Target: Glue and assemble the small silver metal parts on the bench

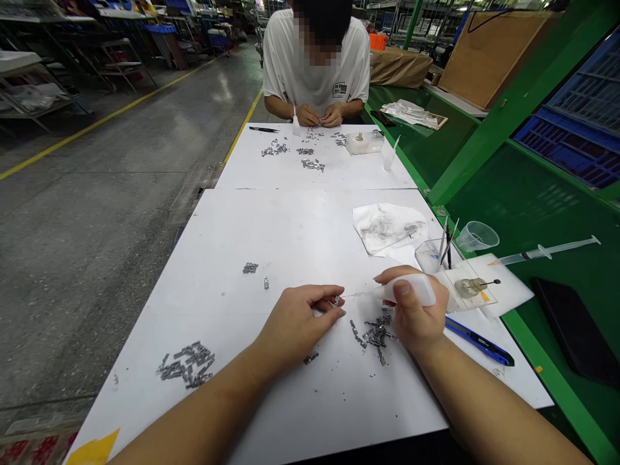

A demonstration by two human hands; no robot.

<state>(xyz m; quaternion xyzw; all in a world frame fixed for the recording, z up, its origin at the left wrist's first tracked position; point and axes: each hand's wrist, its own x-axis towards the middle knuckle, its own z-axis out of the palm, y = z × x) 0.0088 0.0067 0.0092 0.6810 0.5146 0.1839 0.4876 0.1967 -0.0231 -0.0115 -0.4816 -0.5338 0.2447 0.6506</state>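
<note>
My left hand (303, 320) pinches a small metal piece (336, 300) between thumb and fingers above the white table (300, 226). My right hand (419, 310) is wrapped round a white squeeze bottle (417, 290), tilted on its side. Its thin clear nozzle points left and its tip is at the small piece. Below and between the hands lies a pile of dark metal pieces (378, 332). Another pile (188, 363) is left of my left forearm. Farther up are a small cluster (250, 267) and a single piece (266, 283).
Across the table a person (317, 71) handles small parts. To my right are a stained cloth (390, 229), tweezers (443, 242), a plastic cup (478, 237), a syringe (545, 252), a small glass jar (469, 287), a blue cutter (479, 341) and a black phone-like object (576, 329).
</note>
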